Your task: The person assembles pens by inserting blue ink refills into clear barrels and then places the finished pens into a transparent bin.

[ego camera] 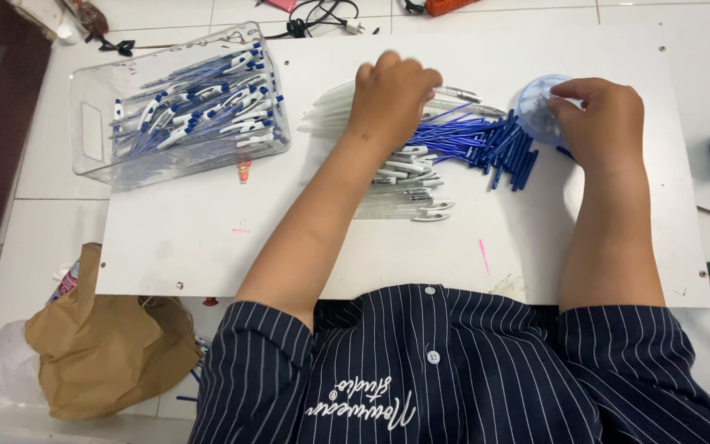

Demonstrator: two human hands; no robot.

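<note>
Fingertips first: the left hand (392,94) curls its fingers down onto the pile of clear plastic pen barrels (355,119), seemingly closing on one, though the knuckles hide the tips and I cannot tell if a barrel is pinched. The right hand (606,123) has thumb and fingers pressed together inside the small round clear blue-tinted dish (536,107), apparently picking a tiny part; what it holds is too small to see. Between the hands lies the heap of thin blue ink refills (486,140), just right of the barrels; white-and-blue pen caps (412,177) lie below the barrels. By my judgement this is the gathering step of pen assembly, and the following move calls for bringing both hands together precisely. Well left of the barrels stands a clear plastic bin (92,131) of finished blue-and-white pens (199,107). All rests on a white board (207,238) over a white tiled floor (34,238), with a brown paper bag (100,345) beside it.
</note>
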